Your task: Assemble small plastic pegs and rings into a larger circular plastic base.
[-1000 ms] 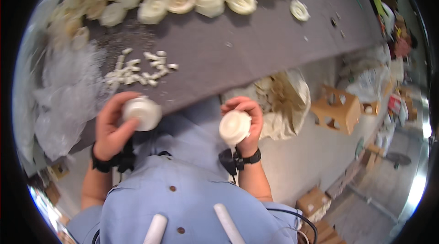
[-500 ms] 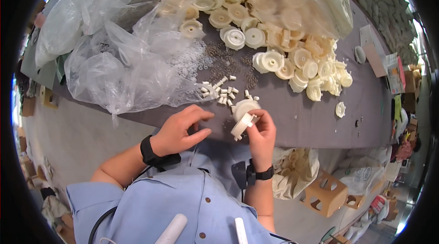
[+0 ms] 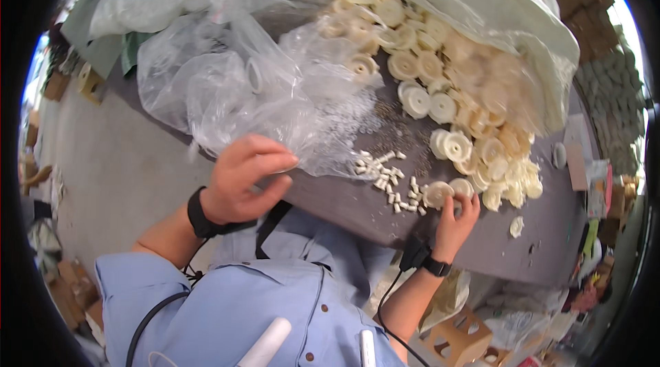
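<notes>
My right hand (image 3: 456,224) has its fingertips on a cream round plastic part (image 3: 461,187) at the table's near side; the fingers hide its lower edge. Touching or very near its left side lies a second round part (image 3: 436,195). Small white plastic sleeves (image 3: 385,178) are scattered left of these parts. Beyond them are small dark metal pieces (image 3: 405,136), perhaps springs, and many translucent little rings (image 3: 347,119). My left hand (image 3: 247,178) is raised in front of the clear plastic bag (image 3: 227,92), thumb and fingers apart, holding nothing.
A large heap of cream round parts (image 3: 491,154) spills from a whitish sack (image 3: 509,16) on the grey table (image 3: 344,205). One loose part (image 3: 516,227) lies near the right edge. A cardboard box with cutouts (image 3: 457,339) stands below the table.
My right hand has moved right and away from me, lowering the round part beside the sleeves. My left hand has shifted left, away from the work spot. The view has turned and shifted.
</notes>
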`<state>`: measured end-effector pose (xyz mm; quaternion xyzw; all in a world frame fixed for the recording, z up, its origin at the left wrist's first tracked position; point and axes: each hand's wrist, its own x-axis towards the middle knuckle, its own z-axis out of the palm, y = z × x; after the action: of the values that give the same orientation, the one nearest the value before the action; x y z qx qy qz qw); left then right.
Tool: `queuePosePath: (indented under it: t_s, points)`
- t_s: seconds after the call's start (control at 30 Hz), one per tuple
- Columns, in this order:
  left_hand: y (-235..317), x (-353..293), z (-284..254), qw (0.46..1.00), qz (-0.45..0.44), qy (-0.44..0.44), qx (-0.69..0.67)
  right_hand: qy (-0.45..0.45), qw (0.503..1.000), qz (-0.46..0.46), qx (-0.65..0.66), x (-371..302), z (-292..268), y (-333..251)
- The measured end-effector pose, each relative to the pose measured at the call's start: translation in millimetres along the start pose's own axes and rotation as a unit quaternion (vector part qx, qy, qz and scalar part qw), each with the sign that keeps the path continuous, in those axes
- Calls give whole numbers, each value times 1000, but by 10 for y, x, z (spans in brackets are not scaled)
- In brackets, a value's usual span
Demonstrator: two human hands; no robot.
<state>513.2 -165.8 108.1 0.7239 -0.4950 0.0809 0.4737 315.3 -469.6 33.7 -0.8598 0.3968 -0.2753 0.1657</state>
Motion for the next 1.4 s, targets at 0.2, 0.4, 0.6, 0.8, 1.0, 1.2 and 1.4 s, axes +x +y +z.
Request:
queuePosePath:
  t_s: [0.2, 0.4, 0.6, 0.8, 1.0, 1.2, 1.4]
  points:
    - [37, 14, -595, 990, -72, 112, 47, 93, 996, -12, 0, -65, 12, 29]
    - [-51, 371, -841, 991, -103, 87, -14, 131, 942, 117, 285, -129, 2, -127]
    - [-834, 449, -574, 935, -170, -97, 296, 44, 853, 133, 502, -417, 17, -425]
    - [-1126, 196, -493, 884, -248, -229, 323, 51, 778, 181, 600, -553, 31, -451]
    - [-1222, 125, -648, 899, -164, -38, 403, 53, 617, 265, 740, -441, 77, -653]
    - [-1309, 132, -733, 877, -249, -128, 389, -41, 669, 201, 714, -489, 147, -778]
    - [-1150, 167, -661, 931, -155, 95, 318, -59, 686, 226, 689, -526, 66, -818]
